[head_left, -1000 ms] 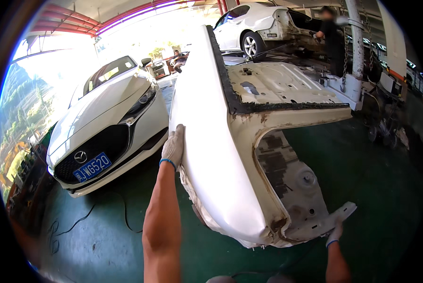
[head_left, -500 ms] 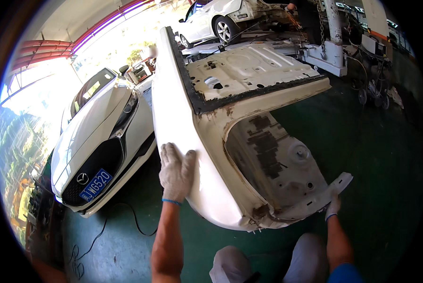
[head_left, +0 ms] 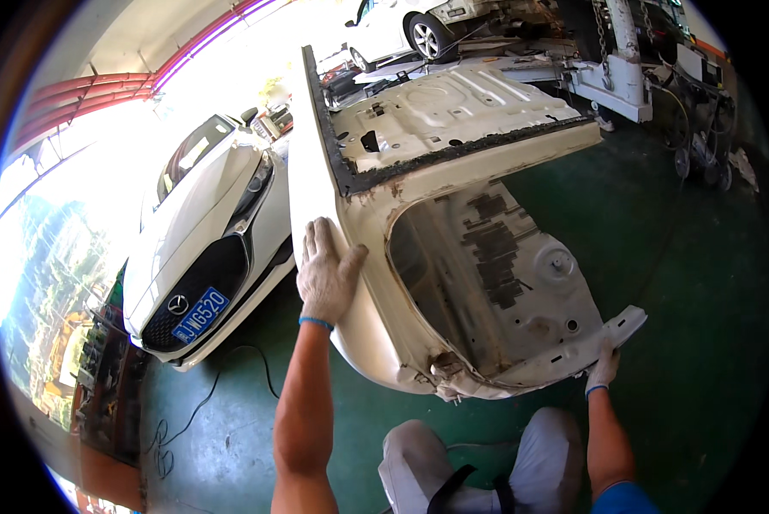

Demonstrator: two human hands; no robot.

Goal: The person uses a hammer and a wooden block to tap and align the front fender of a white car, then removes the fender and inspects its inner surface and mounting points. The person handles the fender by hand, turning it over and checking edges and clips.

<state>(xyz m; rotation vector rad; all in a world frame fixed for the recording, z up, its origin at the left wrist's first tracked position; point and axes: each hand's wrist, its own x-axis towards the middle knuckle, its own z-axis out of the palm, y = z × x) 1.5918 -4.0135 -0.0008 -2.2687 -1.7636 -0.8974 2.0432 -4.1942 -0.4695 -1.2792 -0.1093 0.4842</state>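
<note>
A large cut-off section of white car body (head_left: 363,330) is tilted in front of me. It has a curved outer panel, a rounded opening and rust along its near lower corner. Black sealant lines the edges around its flat upper sheet. My left hand (head_left: 329,274), in a pale work glove, lies flat against the outer panel with fingers stretched and thumb apart. At the right end, my gloved right hand (head_left: 604,367) grips the lower flange, its fingers partly hidden beneath the metal. How the far side rests is hidden.
A white car (head_left: 209,248) stands close on the left. Behind the section are another car (head_left: 431,34), partly stripped, and a white post with chains (head_left: 626,64). Wheeled equipment (head_left: 697,120) stands at the far right. A black cable (head_left: 197,403) lies on the green floor (head_left: 684,283).
The body section's near end has shifted slightly left and up in view, and both hands have stayed on it. My view has shifted too, showing more of my knees.
</note>
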